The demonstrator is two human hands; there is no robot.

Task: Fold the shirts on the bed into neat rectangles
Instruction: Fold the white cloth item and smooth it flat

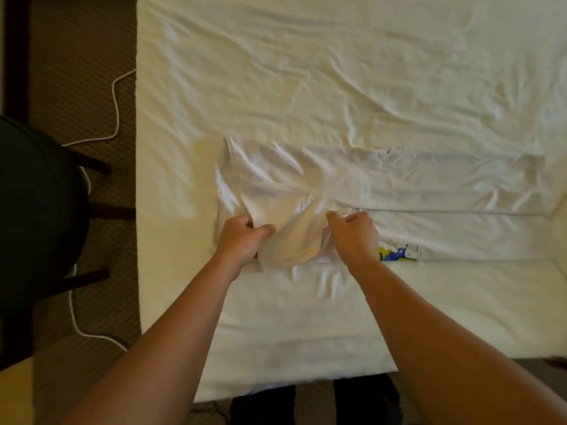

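A white shirt [429, 185] lies stretched across the middle of the bed [306, 72], its long body running to the right. A yellow and blue print [397, 254] peeks out at its near edge. My left hand [242, 240] grips a bunched fold of the shirt at its left end. My right hand [352, 234] pinches the cloth a short way to the right, beside the print. Between the two hands the fabric is lifted and creased. The rest of the shirt lies flat.
The bed's cream sheet is wrinkled. Its left edge [138, 210] borders a brown carpet [86, 56] with a white cable [115, 96]. A dark chair [36, 210] stands at the left. The bed's near edge is just in front of my legs.
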